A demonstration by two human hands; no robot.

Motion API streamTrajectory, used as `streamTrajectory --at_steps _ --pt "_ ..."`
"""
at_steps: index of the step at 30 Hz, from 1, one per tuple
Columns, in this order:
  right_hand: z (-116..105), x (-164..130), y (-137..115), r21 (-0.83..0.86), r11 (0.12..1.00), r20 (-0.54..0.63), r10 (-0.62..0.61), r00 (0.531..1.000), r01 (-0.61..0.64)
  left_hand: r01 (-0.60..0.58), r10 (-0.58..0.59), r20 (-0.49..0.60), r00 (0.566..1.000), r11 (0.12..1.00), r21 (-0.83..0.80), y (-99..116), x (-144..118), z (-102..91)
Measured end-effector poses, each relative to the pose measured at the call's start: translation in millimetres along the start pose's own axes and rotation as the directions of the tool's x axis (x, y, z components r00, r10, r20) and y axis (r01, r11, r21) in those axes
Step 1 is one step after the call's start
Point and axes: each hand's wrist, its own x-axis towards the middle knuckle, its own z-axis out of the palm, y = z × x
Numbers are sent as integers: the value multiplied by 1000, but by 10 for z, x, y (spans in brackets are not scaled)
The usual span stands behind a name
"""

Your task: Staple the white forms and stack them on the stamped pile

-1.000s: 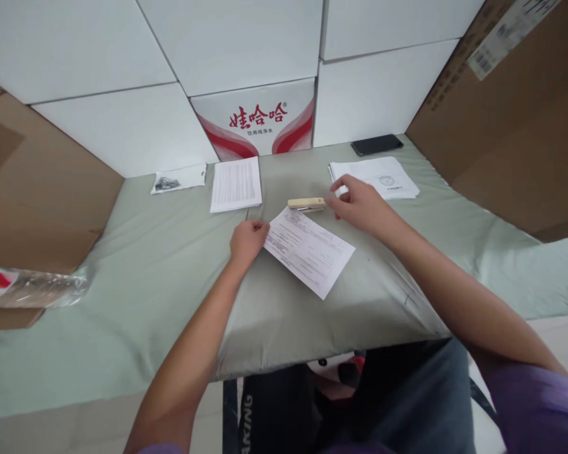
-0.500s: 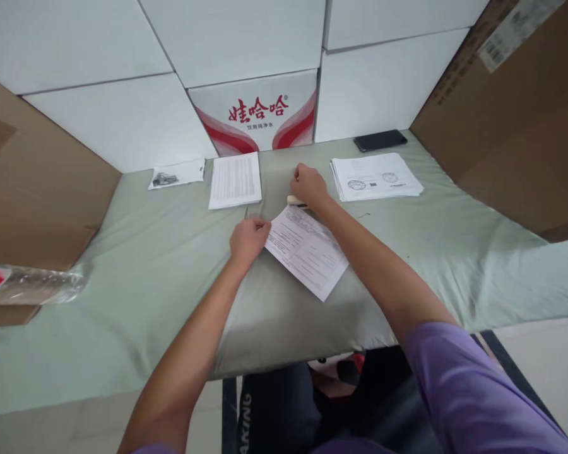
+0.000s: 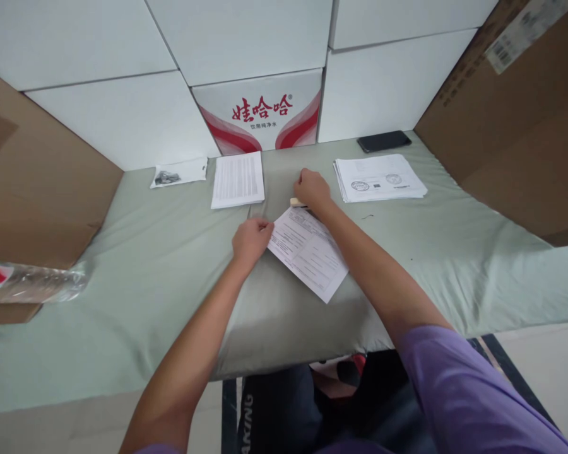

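Observation:
A sheet of printed paper (image 3: pixel 307 252), possibly more than one layer, lies at an angle on the cloth-covered table. My left hand (image 3: pixel 252 241) pinches its left corner between thumb and fingers. Past the sheet's far corner, my right hand (image 3: pixel 312 189) is closed like a fist. Beneath that hand's near side, a small object with a cream-coloured end (image 3: pixel 297 202) and a dark part shows at the paper's edge. Most of it is covered by the hand and wrist, so its kind is unclear. What the right fingers hold, if anything, is hidden.
Printed sheets (image 3: pixel 237 180) lie at back left, beside a small plastic bag (image 3: pixel 182 172) of dark pieces. Stamped papers (image 3: pixel 381 178) and a black phone (image 3: pixel 384 141) are at back right. White boxes (image 3: pixel 260 113) wall the back; brown cartons (image 3: pixel 515 126) flank the sides. A plastic bottle (image 3: pixel 38 284) lies left.
The whole view has shifted slightly, so everything sits a little further right. Both hands keep nearly the same pose, the left still pinching the paper's corner.

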Motion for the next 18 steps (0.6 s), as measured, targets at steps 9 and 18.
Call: streamTrajectory --at_steps 9,18 --pt "13 -11 -193 -170 985 103 36 994 -18 -8 8 1 1000 1000 14 18 -12 -11" --pt "22 -72 -350 -257 966 68 -16 998 33 -6 5 18 1000 998 64 41 -13 -25"
